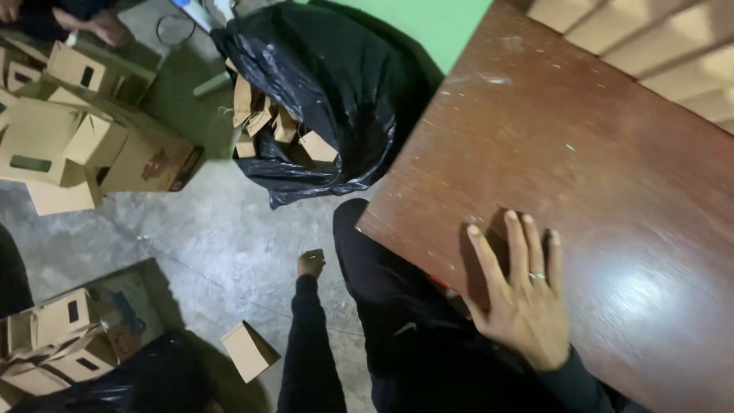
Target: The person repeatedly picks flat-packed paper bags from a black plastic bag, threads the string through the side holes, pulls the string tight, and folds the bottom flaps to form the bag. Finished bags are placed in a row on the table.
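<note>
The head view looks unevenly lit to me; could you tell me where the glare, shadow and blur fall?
Head view: bright glare patch on the brown table beside the right hand; the hand casts a dark shadow leftward; the left hand is small and soft; the black bag shows shiny highlights.

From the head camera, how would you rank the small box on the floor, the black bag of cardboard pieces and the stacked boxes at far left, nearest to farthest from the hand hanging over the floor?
Measured from the left hand:
1. Small cardboard box, on the floor just below and left of it.
2. Black bag, above it, beside the table corner.
3. Stacked boxes, far left.
</note>
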